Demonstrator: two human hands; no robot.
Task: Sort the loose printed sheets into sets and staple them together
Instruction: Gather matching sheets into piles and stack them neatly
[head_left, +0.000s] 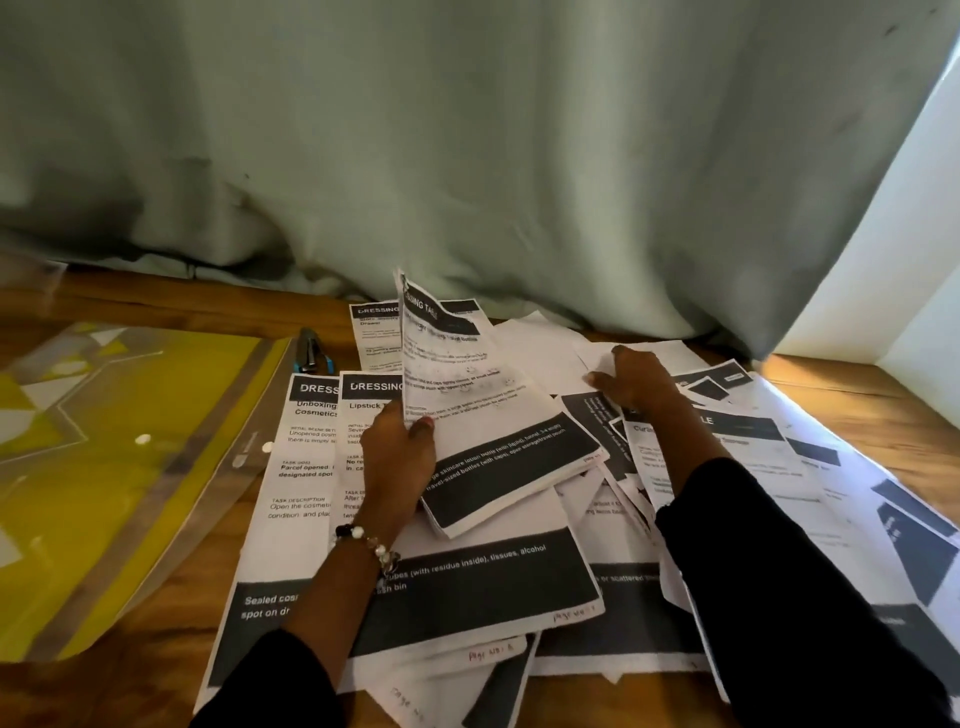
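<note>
Many loose printed sheets (467, 582) with black header and footer bands lie overlapping on a wooden table (857, 410). My left hand (397, 452) grips a thin set of sheets (483, 400) by its left edge, lifted and tilted above the pile. My right hand (631, 382) rests further right on the pile, fingers on a blank white sheet (550, 358). A blue-grey stapler (310, 351) lies at the back left of the papers, apart from both hands.
A yellow plastic document folder (119, 467) lies on the left of the table. A pale green curtain (467, 156) hangs right behind the table's far edge. A white wall or panel (893, 291) stands at the right.
</note>
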